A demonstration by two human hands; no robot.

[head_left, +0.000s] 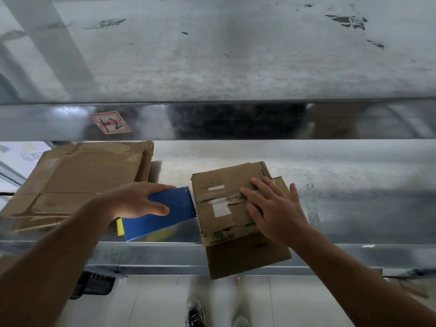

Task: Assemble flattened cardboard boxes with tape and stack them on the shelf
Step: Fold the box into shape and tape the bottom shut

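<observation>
Blue tape dispenser is gripped in the left hand, teeth right at the seam of the small box, which sits on the metal shelf overhanging its front edge. Right hand lies flat, fingers straight, pressing the flaps, so I'd keep that pressure steady and tear the tape clean against the teeth.

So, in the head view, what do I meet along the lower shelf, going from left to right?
First the flattened cardboard stack, left hand, blue tape dispenser it grips, small cardboard box, right hand pressing on that box.
</observation>
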